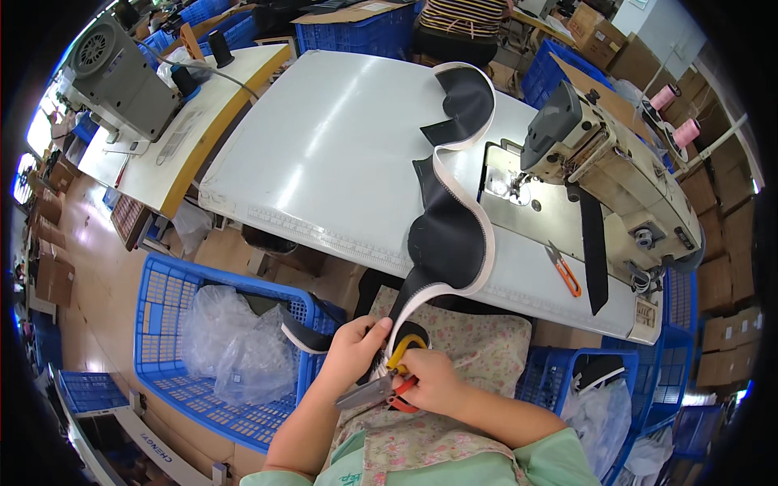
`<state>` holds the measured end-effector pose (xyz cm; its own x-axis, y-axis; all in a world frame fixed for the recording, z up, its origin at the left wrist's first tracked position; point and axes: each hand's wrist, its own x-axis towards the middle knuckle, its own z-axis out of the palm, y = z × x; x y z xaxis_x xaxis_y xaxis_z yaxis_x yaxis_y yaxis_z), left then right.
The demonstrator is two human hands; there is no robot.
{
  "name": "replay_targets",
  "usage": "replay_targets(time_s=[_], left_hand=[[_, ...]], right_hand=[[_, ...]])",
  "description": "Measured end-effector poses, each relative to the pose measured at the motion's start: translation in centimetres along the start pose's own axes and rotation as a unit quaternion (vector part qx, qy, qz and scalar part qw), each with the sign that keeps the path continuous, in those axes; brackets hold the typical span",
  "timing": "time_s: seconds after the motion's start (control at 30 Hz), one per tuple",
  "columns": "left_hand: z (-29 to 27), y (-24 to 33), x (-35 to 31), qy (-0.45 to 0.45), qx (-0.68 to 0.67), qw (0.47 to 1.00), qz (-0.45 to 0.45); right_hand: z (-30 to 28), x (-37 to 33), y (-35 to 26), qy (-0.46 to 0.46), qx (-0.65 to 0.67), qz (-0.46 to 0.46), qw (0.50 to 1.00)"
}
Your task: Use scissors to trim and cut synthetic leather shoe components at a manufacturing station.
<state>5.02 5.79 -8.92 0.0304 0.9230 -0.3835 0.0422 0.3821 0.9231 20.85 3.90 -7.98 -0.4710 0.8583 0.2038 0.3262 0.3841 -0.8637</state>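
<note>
My left hand (pixel 350 354) is closed on the near end of a long strip of joined black fabric pieces (pixel 447 235) edged with white tape. That strip curves away from me over the white sewing table (pixel 324 146), past the sewing machine's needle. In my right hand (pixel 438 381) is a pair of scissors (pixel 366 394) with yellow and red handles. Their grey blades point left, just below my left hand, and the handles look spread. Whether the blades touch fabric I cannot tell. Both hands are over my floral apron (pixel 478 344).
A sewing machine (pixel 624 170) stands at the right, with orange-handled snips (pixel 565 269) and a black strap (pixel 595 259) before it. Blue crates (pixel 219 421) (pixel 537 381) flank my lap, holding plastic bags. Another machine (pixel 126 77) is far left; a person in stripes (pixel 462 20) sits beyond.
</note>
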Motion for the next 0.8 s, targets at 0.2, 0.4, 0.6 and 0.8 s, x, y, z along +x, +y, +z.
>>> replay_targets(time_s=[0.2,0.4,0.6,0.8], left_hand=[[0.5,1.1,-1.2,0.118,0.045,0.983,0.137],[1.5,2.2,-2.0,0.122,0.092,0.969,0.195],[2.1,1.4,-1.9,0.134,0.165,0.947,0.241],[2.1,1.2,-2.0,0.138,0.208,0.930,0.270]], right_hand=[[-8.9,-1.4,-1.5,-0.182,-0.006,0.094,0.979],[-14.0,-2.9,-2.8,-0.291,-0.154,0.218,0.919],[-13.6,-2.0,-2.5,-0.343,-0.137,0.255,0.894],[-12.9,-1.3,-2.6,-0.353,-0.148,0.275,0.882]])
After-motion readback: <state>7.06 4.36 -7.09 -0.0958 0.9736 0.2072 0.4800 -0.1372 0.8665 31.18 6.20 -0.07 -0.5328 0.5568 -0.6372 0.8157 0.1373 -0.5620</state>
